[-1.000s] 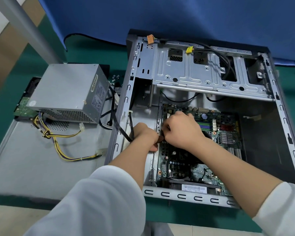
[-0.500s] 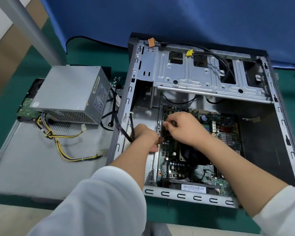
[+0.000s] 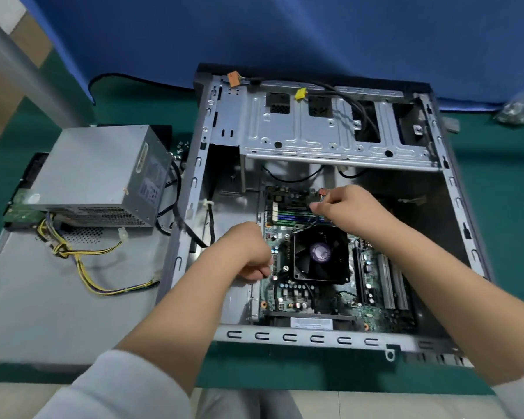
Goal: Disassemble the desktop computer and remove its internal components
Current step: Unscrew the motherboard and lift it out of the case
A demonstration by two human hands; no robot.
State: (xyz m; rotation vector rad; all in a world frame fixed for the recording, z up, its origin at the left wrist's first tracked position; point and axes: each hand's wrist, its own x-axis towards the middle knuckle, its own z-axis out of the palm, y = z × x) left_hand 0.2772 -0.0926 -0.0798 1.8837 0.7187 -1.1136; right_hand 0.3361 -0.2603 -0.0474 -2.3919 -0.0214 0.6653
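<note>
While your right hand [image 3: 344, 207] pinches at a small reddish plug [image 3: 322, 193] near the far edge of the circuit board [image 3: 300, 293], the move ahead turns on where that plug sits against your grip: it lies just beyond and to the left of your fingertips, close under the metal drive cage [image 3: 330, 137]. Your thumb and forefinger are pressed together there, though what exactly they hold, the plug or its thin wire, is too small to tell. A dark lead seems to run from that spot back toward the black fan [image 3: 319, 255], which sits in the middle of the board, between your two hands.

Your left hand [image 3: 245, 252] is curled into a loose fist at the board's left edge, knuckles up; whether its grip closes on anything is hidden from view. It reads as a brace on the case [image 3: 300, 335].

The right hand is plainly the nearer one to the plug, so the pull is its job, and a straight lift away from the board looks right. The memory sticks [image 3: 291, 214] run left to right just on your side of the plug, so keep clear of them.

Out on the surface [image 3: 58, 313], at its left side, the power supply [image 3: 103, 173] already stands removed, its yellow cables [image 3: 91, 270] trailing toward you.
</note>
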